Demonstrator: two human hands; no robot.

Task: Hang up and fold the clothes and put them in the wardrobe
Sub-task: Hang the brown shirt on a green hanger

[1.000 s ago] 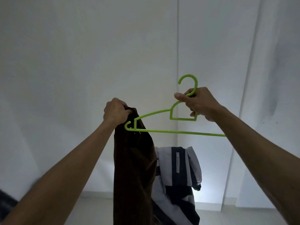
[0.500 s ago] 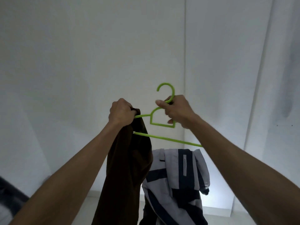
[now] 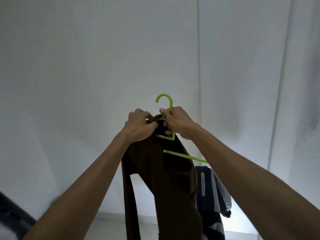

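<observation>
Both arms are raised in front of a pale wall (image 3: 86, 66). The left hand (image 3: 140, 125) has its fingers curled and pinches the top edge of a dark brown garment (image 3: 166, 179), bunching the cloth just beside the neck of a green hanger (image 3: 170, 135). The right hand (image 3: 178, 123) grips the hanger at the base of its hook, thumb laid across the stem; the hook itself stands clear above the knuckles, upright and slightly tilted. The two hands are almost touching.

The garment hangs straight down from the left hand's pinch, between the forearms, and reaches the lower edge of the view. Its upper part covers the left half of the hanger: the inner triangular brace shows against the cloth, and the lower bar emerges from the fabric and runs down to the right, passing behind the right forearm. Whether the left shoulder of the hanger sits fully inside the garment cannot be told (the cloth hides it).

Behind and to the right of the brown garment hangs a striped garment (image 3: 209, 191) in navy and grey-white, its support hidden. A pale floor (image 3: 112, 226) meets the wall below, and a dark object (image 3: 12, 215) occupies the lower left corner, too dim to identify.
</observation>
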